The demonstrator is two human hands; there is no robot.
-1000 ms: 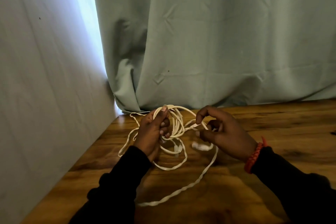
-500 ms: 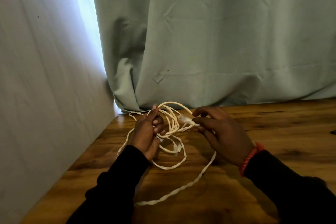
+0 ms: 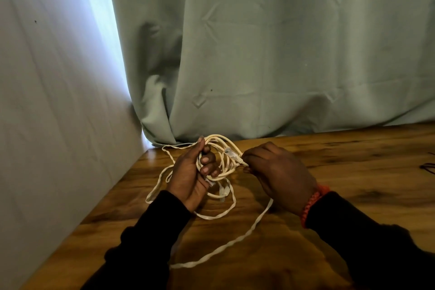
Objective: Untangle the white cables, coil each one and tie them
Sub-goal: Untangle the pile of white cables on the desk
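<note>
A tangle of white cables (image 3: 223,165) sits above the wooden table (image 3: 353,172) near its back left corner. My left hand (image 3: 190,179) is closed around a bunch of loops, thumb up on top of them. My right hand (image 3: 277,172) pinches a cable just behind a clear plug end (image 3: 231,153), which points left into the loops. A flat twisted cable (image 3: 226,247) trails from under my right hand toward the table's front. Other loops lie on the table to the left of my left hand.
A pale green curtain (image 3: 259,54) hangs along the table's back edge. A white wall (image 3: 47,125) runs along the left edge. A dark thin cord (image 3: 427,167) lies at the far right of the table.
My right hand has taken the plug end up from near the table and moved it left, into the loops held by my left hand. My left hand has stayed nearly in place.
</note>
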